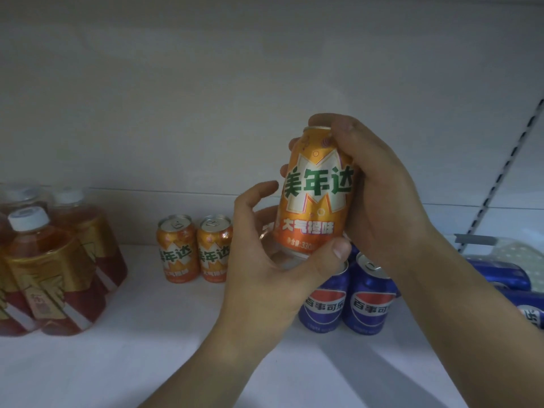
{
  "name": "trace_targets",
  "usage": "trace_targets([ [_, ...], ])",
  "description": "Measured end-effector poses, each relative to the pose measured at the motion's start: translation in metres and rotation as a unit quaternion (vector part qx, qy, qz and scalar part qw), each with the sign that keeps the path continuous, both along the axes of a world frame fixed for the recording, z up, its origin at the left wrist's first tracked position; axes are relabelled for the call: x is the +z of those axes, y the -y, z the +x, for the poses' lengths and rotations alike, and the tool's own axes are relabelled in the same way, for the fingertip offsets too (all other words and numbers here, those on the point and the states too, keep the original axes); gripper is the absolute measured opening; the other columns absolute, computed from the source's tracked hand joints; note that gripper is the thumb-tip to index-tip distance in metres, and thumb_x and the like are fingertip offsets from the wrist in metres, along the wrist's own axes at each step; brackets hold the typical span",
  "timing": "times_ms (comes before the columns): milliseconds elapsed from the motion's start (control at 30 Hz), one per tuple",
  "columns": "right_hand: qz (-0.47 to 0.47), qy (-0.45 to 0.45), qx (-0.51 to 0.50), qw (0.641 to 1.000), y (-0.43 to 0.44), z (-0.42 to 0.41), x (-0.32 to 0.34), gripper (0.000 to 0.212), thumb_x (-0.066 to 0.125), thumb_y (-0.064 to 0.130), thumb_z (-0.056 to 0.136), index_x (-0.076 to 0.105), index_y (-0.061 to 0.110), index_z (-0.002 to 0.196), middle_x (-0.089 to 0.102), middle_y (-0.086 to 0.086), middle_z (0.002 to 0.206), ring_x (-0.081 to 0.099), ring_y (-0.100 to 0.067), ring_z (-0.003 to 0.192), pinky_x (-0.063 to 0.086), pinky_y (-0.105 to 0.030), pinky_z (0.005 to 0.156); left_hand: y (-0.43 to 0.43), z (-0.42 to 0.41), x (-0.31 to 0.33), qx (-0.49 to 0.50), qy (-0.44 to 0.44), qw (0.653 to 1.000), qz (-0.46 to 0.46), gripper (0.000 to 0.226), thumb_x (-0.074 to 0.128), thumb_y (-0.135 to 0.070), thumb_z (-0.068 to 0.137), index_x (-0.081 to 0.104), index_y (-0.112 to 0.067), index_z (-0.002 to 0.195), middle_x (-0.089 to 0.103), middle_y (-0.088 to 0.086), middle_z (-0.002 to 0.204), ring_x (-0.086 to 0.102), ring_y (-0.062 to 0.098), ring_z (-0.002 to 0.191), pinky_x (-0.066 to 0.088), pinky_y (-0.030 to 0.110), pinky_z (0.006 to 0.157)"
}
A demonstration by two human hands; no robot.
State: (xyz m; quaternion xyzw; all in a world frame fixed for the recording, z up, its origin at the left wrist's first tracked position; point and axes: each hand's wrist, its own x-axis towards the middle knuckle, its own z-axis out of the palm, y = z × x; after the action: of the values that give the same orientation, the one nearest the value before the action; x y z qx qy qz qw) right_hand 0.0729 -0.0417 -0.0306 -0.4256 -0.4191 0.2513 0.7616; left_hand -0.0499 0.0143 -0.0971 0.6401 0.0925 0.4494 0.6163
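Orange can [316,195] is up over the shelf [147,334], label facing out. Right hand [382,195] wraps its side and top, left hand [265,260] cups the base, probably squaring it up to join the matching cans [194,248].

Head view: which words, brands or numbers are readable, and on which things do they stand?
"美年达", "大气橙味", "330": held orange metal can.
"美年达": two standing orange metal cans.
"百事可乐": two upright blue metal cans.
Gold labels on amber plastic bottles: too blurred to read.
Lying blue cans at right: cut off, unreadable.
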Motion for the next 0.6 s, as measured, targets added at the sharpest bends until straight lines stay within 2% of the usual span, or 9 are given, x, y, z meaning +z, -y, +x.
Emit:
trace_targets([
  [133, -0.01, -0.015, 0.024, 1.0, 0.0, -0.003, -0.002, 0.038, 0.061, 0.034, 0.093, 0.065, 0.011, 0.122, 0.071, -0.018, 0.117, 0.07, -0.038, 0.106, 0.06, -0.047, 0.091, 0.006, 0.002, -0.002, 0.045, -0.007, 0.999, 0.022, 0.078, 0.093, -0.021, 0.057, 0.049, -0.037, 0.12, 0.066, -0.014, 0.113, 0.072, 0.01, 0.1, 0.06, 0.024, 0.074],
  [267, -0.034, 0.008, -0.004, 0.999, -0.003, -0.005, -0.004, 0.041, 0.062, 0.04, 0.092, 0.067, 0.013, 0.122, 0.072, -0.019, 0.12, 0.07, -0.041, 0.113, 0.057, -0.054, 0.099, 0.008, 0.002, -0.008, 0.104, -0.006, 0.992, 0.064, 0.08, 0.095, -0.013, 0.059, 0.048, -0.044, 0.115, 0.062, -0.023, 0.109, 0.07, 0.005, 0.1, 0.06, 0.023, 0.073],
  [367, -0.037, 0.02, -0.019, 0.999, -0.003, -0.004, -0.002, 0.041, 0.065, 0.037, 0.087, 0.067, 0.012, 0.12, 0.075, -0.016, 0.113, 0.07, -0.043, 0.11, 0.061, -0.051, 0.091, 0.005, 0.0, -0.004, 0.031, 0.014, 0.999, 0.001, 0.071, 0.094, -0.017, 0.065, 0.052, -0.032, 0.121, 0.071, -0.011, 0.109, 0.074, 0.012, 0.094, 0.059, 0.022, 0.072],
  [467, -0.031, 0.018, -0.021, 0.999, 0.002, -0.001, 0.001, 0.043, 0.065, 0.033, 0.086, 0.067, 0.01, 0.122, 0.074, -0.018, 0.114, 0.07, -0.044, 0.109, 0.063, -0.044, 0.082, -0.001, 0.001, -0.003, -0.099, 0.015, 0.992, -0.08, 0.071, 0.084, -0.029, 0.067, 0.054, -0.018, 0.13, 0.074, 0.003, 0.115, 0.073, 0.024, 0.104, 0.06, 0.038, 0.082],
  [533, -0.018, 0.013, -0.027, 0.999, 0.003, 0.001, 0.002, 0.04, 0.063, 0.031, 0.088, 0.067, 0.01, 0.122, 0.072, -0.02, 0.118, 0.069, -0.044, 0.111, 0.062, -0.045, 0.084, -0.004, 0.001, -0.003, -0.124, -0.003, 0.989, -0.078, 0.084, 0.089, -0.037, 0.062, 0.051, -0.022, 0.135, 0.072, 0.002, 0.121, 0.071, 0.024, 0.111, 0.059, 0.043, 0.089],
  [600, -0.009, 0.004, -0.031, 0.999, 0.003, 0.003, 0.001, 0.038, 0.062, 0.031, 0.088, 0.067, 0.011, 0.12, 0.071, -0.02, 0.12, 0.069, -0.044, 0.113, 0.062, -0.048, 0.087, 0.0, 0.002, -0.001, -0.129, -0.017, 0.99, -0.055, 0.09, 0.092, -0.041, 0.058, 0.046, -0.031, 0.134, 0.071, -0.007, 0.12, 0.071, 0.017, 0.11, 0.06, 0.034, 0.086],
])
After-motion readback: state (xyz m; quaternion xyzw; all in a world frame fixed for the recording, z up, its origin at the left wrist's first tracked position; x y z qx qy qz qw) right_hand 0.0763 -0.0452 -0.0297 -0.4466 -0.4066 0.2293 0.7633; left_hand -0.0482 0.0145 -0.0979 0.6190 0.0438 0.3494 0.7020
